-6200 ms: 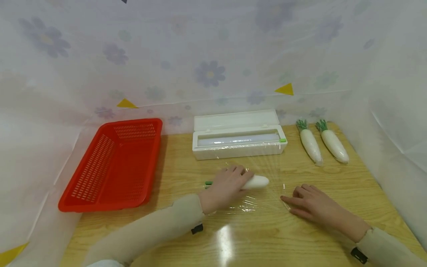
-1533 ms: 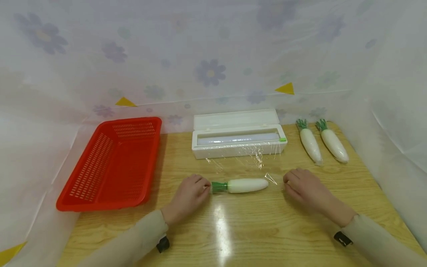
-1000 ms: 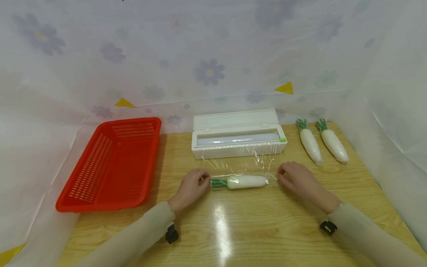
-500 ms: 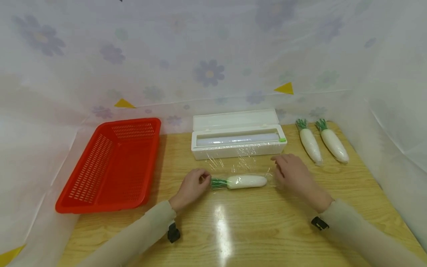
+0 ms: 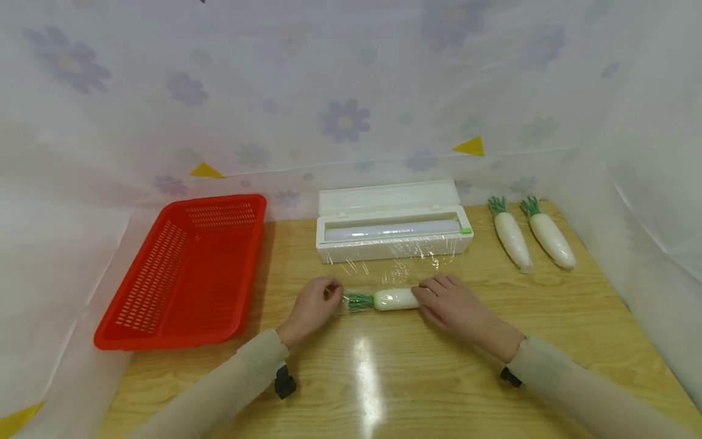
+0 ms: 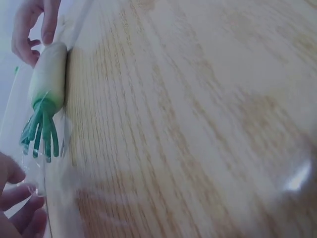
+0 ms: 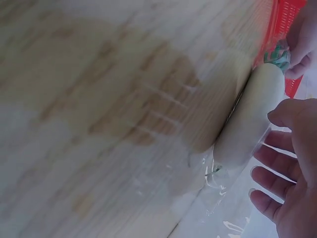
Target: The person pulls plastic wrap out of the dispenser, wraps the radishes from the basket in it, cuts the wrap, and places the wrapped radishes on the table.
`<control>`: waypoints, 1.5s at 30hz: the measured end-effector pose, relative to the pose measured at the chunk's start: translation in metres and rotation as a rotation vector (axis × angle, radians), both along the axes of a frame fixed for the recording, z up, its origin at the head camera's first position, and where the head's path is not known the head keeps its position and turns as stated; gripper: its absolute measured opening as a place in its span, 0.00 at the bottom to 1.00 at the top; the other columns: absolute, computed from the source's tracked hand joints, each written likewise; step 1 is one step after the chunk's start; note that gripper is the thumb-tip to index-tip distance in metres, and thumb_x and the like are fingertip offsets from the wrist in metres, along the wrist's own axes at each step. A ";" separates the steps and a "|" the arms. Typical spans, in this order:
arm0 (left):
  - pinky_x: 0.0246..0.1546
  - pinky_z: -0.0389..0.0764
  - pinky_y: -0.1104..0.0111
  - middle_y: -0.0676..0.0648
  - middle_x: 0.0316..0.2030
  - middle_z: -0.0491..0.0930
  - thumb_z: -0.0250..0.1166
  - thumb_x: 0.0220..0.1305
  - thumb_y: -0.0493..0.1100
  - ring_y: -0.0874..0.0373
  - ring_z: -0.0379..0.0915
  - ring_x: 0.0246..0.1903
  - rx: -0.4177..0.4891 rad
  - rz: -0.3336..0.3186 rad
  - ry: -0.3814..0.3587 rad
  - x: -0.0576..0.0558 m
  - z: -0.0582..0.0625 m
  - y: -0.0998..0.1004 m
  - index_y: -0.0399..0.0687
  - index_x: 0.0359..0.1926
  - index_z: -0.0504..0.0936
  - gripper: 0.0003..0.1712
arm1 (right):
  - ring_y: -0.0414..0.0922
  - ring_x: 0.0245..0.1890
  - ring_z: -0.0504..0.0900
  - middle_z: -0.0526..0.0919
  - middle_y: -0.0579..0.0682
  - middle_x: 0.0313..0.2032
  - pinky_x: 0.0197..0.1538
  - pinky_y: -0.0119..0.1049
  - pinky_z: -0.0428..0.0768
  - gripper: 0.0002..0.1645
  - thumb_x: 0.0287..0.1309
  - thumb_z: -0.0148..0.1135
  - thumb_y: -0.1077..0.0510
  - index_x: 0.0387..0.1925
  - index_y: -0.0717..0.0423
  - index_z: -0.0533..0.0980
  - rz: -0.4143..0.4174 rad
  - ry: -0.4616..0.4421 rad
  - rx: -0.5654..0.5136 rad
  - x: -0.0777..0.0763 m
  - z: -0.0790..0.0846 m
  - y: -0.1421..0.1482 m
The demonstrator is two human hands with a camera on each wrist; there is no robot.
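Observation:
A white radish (image 5: 396,299) with green leaf stalks lies crosswise on the table under clear plastic wrap (image 5: 397,274), which stretches back to the front of a white wrap box. My left hand (image 5: 312,306) pinches the wrap just beyond the leaf end, thumb against fingers. Over the tip end my right hand (image 5: 454,310) holds the radish and covers its point in the head view. In the right wrist view, the thumb lies on one side of the radish (image 7: 250,116) and the fingers (image 7: 277,156) on the other. The left wrist view shows the leaves (image 6: 43,126) beneath film.
The wrap box (image 5: 395,251) stands behind the radish, lid raised, a roll inside. Two film-covered radishes (image 5: 512,241) lie at the back right. A red basket (image 5: 149,274) stands on the left of the wooden table (image 5: 439,390). Flower-patterned curtains (image 5: 263,91) enclose it.
Earlier my left hand was on the radish; it moved left to the leaf end. My right hand has come left from beyond the tip onto the radish. The film now covers the radish.

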State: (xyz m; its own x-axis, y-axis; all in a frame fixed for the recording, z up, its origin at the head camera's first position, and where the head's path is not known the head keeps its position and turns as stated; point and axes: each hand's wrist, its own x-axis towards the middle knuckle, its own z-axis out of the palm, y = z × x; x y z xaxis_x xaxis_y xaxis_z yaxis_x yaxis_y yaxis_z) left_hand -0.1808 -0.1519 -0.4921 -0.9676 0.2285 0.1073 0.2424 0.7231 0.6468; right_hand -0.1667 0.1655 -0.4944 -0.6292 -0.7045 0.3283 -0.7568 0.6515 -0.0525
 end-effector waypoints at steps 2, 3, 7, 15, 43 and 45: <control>0.41 0.71 0.64 0.53 0.35 0.78 0.59 0.63 0.42 0.58 0.71 0.38 -0.035 -0.003 0.077 0.002 0.002 0.003 0.47 0.41 0.81 0.08 | 0.49 0.49 0.72 0.77 0.50 0.48 0.53 0.46 0.68 0.19 0.59 0.57 0.53 0.51 0.54 0.75 -0.005 -0.002 -0.003 0.000 0.000 0.000; 0.43 0.71 0.63 0.52 0.37 0.78 0.59 0.63 0.43 0.57 0.71 0.40 -0.070 -0.022 0.122 0.003 0.004 0.007 0.48 0.43 0.81 0.09 | 0.48 0.48 0.72 0.77 0.50 0.47 0.52 0.45 0.68 0.19 0.59 0.57 0.53 0.51 0.54 0.75 -0.005 0.002 -0.007 -0.001 -0.001 0.000; 0.49 0.68 0.59 0.52 0.44 0.77 0.60 0.63 0.46 0.56 0.69 0.47 -0.279 -0.183 0.337 0.015 0.010 0.031 0.52 0.47 0.80 0.12 | 0.49 0.47 0.72 0.76 0.49 0.46 0.51 0.46 0.68 0.19 0.57 0.60 0.53 0.49 0.54 0.75 -0.005 0.007 -0.020 -0.001 -0.002 0.001; 0.49 0.69 0.62 0.53 0.47 0.77 0.59 0.63 0.51 0.56 0.70 0.49 -0.479 -0.344 0.407 0.021 0.012 0.070 0.55 0.46 0.76 0.12 | 0.49 0.49 0.72 0.77 0.49 0.47 0.55 0.48 0.68 0.22 0.55 0.63 0.52 0.51 0.54 0.74 -0.015 -0.024 -0.023 0.000 -0.003 0.001; 0.43 0.63 0.62 0.52 0.44 0.78 0.66 0.57 0.53 0.56 0.70 0.44 -0.509 -0.314 0.401 0.006 -0.002 0.065 0.55 0.51 0.72 0.22 | 0.51 0.51 0.70 0.75 0.52 0.50 0.56 0.50 0.64 0.30 0.54 0.64 0.46 0.56 0.55 0.71 -0.113 -0.054 0.002 -0.005 -0.001 0.015; 0.43 0.63 0.62 0.52 0.45 0.78 0.66 0.58 0.53 0.56 0.70 0.44 -0.513 -0.314 0.394 0.006 -0.002 0.065 0.55 0.51 0.72 0.22 | 0.51 0.52 0.70 0.75 0.52 0.50 0.58 0.49 0.63 0.29 0.55 0.64 0.47 0.56 0.55 0.71 -0.079 -0.031 0.020 -0.004 0.000 0.010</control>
